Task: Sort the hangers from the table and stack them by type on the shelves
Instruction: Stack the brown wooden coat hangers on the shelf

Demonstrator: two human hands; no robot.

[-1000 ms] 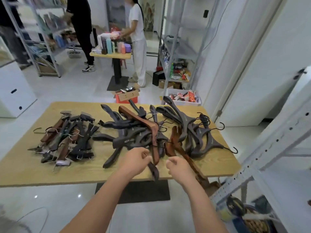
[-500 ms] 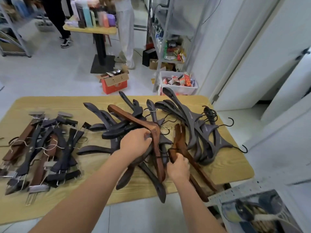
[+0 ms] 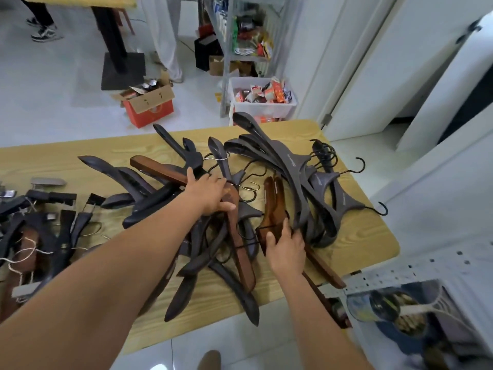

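The left hand point(image 3: 213, 194) grips a brown wooden hanger point(image 3: 241, 255) at its apex, on top of the dark hangers point(image 3: 192, 263). The right hand point(image 3: 286, 249) grasps the paired brown hangers point(image 3: 274, 201) at their necks. Grey hangers point(image 3: 293, 166) lie just right of it on the counter point(image 3: 360, 236).

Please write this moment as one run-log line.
left hand: grips brown hanger | right hand: grips other brown hanger | both on table
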